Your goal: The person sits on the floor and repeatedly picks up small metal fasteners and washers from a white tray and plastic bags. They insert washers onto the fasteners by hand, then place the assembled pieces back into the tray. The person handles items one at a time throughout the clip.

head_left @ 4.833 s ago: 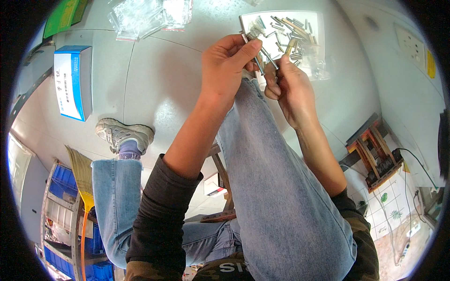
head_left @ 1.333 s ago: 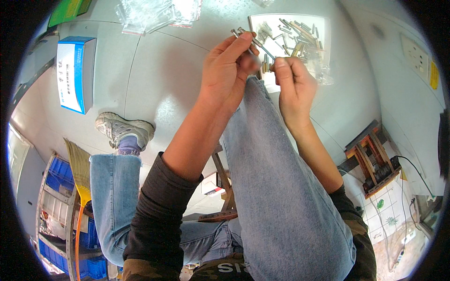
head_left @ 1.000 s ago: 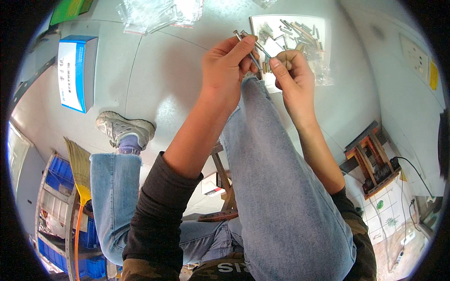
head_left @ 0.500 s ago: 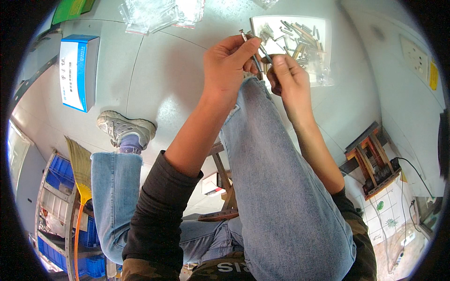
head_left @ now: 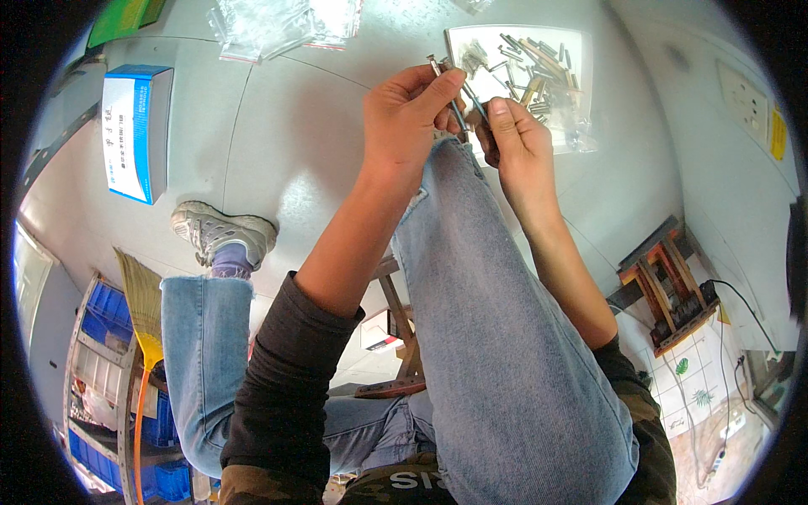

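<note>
My left hand is closed, pinching a long thin metal screw between thumb and fingers; its wider head points up. Close beside it is a second slim metal rod, slanting down toward my right hand. The fingers of that hand are bent and pressed together around the rod's lower end, which they partly hide. Both hands are just above my raised right knee. Behind them, a shallow white tray holds several metal pins and a clear plastic bag.
Clear plastic bags lie on the grey floor at the far side. A blue and white box stands to the left, near my shoe. A broom leans by a shelf with blue bins. At right are a small wooden stool and cables.
The right hand has shifted slightly left and nearer the other hand. Both hands keep their hold on the metal pieces. The whole view has moved a little.
</note>
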`<act>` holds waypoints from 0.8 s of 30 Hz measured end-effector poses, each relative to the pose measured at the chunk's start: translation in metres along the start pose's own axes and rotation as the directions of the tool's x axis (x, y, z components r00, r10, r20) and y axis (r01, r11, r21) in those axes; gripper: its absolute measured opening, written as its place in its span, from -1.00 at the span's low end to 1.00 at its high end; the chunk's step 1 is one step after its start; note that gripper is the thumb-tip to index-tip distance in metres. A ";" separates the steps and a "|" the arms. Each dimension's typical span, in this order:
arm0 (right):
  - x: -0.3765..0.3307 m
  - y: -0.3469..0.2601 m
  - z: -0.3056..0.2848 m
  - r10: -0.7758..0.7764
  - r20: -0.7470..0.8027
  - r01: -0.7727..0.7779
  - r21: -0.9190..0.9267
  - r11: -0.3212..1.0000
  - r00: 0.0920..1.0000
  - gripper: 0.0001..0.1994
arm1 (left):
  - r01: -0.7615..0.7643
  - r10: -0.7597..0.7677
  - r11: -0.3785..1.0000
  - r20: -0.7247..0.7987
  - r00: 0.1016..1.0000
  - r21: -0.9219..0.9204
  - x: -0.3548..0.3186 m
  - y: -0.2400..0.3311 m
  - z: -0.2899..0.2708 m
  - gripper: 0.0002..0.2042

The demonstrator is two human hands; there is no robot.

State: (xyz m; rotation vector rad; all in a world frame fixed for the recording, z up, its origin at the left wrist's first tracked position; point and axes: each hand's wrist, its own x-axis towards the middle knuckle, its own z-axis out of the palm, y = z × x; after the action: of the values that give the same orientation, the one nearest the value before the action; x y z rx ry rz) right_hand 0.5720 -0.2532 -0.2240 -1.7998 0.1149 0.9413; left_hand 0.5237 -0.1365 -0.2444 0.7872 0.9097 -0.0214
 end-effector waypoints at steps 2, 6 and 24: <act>0.000 0.001 0.000 -0.017 -0.003 0.017 -0.028 0.999 1.000 -0.74 | -0.006 0.006 1.000 0.002 1.000 -0.001 0.000 0.000 -0.001 -0.81; 0.002 0.003 -0.002 0.006 0.039 -0.003 -0.056 0.998 0.999 -0.74 | -0.007 0.007 1.000 -0.004 1.000 0.007 0.000 -0.001 0.000 -0.81; 0.003 0.005 -0.005 0.140 0.069 -0.149 0.133 0.980 0.988 -0.69 | 0.009 -0.009 1.000 -0.008 1.000 0.012 0.000 -0.004 -0.002 -0.80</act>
State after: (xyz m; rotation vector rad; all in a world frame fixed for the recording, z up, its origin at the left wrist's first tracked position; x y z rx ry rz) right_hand 0.5741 -0.2589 -0.2290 -1.6519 0.2702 1.0627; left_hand 0.5211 -0.1382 -0.2477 0.7947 0.9217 -0.0320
